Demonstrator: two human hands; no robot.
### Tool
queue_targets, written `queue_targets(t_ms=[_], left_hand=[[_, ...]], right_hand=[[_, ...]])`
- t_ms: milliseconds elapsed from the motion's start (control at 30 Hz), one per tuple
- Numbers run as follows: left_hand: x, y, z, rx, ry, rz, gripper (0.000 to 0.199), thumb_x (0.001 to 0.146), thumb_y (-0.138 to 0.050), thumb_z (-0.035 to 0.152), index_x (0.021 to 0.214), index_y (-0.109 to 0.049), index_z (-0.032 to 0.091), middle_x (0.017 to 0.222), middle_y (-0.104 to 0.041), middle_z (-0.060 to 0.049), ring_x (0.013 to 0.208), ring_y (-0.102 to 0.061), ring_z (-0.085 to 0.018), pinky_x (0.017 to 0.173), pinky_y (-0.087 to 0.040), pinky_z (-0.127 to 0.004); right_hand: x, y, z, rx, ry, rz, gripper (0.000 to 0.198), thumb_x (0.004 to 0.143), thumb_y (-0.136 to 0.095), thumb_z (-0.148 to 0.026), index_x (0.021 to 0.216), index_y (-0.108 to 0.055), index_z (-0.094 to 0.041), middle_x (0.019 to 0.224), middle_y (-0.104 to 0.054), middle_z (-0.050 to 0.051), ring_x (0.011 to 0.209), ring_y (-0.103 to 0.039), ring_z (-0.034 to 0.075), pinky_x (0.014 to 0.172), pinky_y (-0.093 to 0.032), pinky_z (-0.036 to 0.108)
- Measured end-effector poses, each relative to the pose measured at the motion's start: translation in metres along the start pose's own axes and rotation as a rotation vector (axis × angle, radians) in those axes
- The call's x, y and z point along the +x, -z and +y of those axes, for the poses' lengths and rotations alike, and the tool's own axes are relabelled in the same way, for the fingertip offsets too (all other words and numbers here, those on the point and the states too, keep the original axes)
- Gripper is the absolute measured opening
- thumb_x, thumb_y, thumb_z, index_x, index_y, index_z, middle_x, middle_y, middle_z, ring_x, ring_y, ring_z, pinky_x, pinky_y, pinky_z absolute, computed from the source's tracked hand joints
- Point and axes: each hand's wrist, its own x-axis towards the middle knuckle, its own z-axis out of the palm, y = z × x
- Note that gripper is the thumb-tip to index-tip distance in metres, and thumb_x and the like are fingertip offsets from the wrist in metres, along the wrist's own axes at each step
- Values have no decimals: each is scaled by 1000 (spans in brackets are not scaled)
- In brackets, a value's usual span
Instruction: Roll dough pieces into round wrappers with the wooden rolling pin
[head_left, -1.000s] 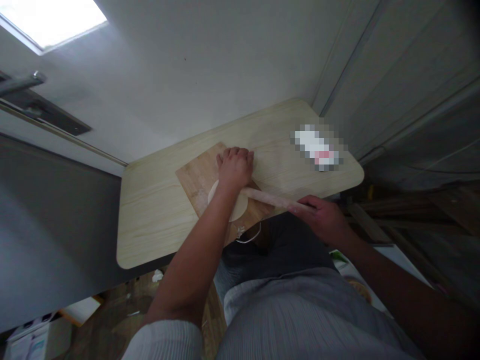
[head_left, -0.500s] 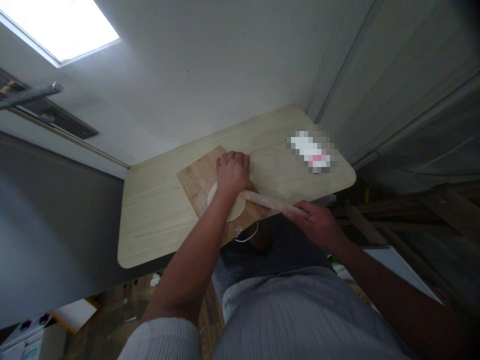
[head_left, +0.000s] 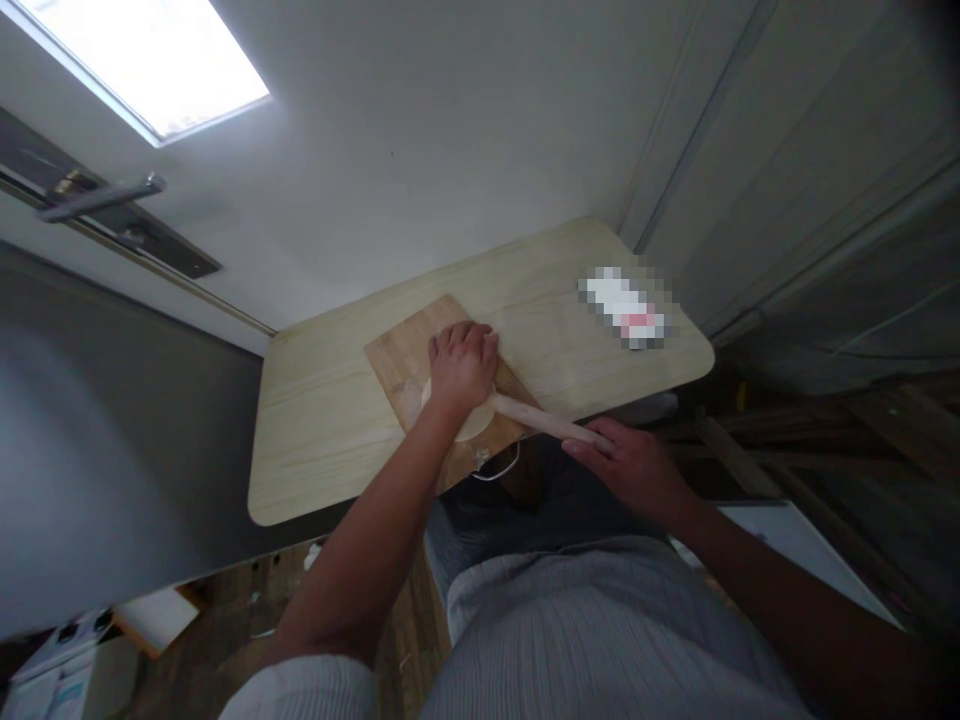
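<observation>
A round, flat sheet of pale dough [head_left: 478,425] lies on a wooden cutting board [head_left: 397,350]. My left hand [head_left: 463,368] is over the dough, fingers together and bent down around the end of a wooden rolling pin [head_left: 536,416]. That end of the pin is hidden beneath the palm, as is part of the dough. My right hand [head_left: 634,465] grips the pin's other end, past the table's near edge, with thumb and fingers closed around it. The pin slants from the dough down toward the right.
The board rests on a light wood-grain table [head_left: 322,420] against a pale door with a metal handle [head_left: 105,198]. A blurred white and pink item [head_left: 626,308] lies at the table's right. A thin white cord loop [head_left: 499,472] hangs at the near edge.
My left hand and the rolling pin have shifted slightly toward me over the dough. My right hand still grips the pin's end. The whole view has shifted a little.
</observation>
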Motion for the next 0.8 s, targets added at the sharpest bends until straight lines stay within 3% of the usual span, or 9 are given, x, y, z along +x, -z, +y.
queue_targets(t_ms=[367, 800], left_hand=[[-20, 2, -4, 21, 38, 1, 48, 104, -23, 48, 138, -53, 32, 144, -55, -5, 135, -44, -28, 114, -28, -54], [-57, 12, -11, 56, 64, 5, 47, 104, -26, 43, 143, -48, 30, 153, -47, -6, 141, -40, -27, 118, -25, -57]], right_hand=[[-8, -2, 0, 4, 5, -37, 43, 89, -54, -64, 92, -68, -23, 75, -71, 3, 69, -67, 21, 61, -44, 30], [-16, -1, -15, 20, 5, -44, 37, 87, -58, -58, 93, -70, -24, 76, -73, 2, 68, -66, 19, 60, -43, 29]])
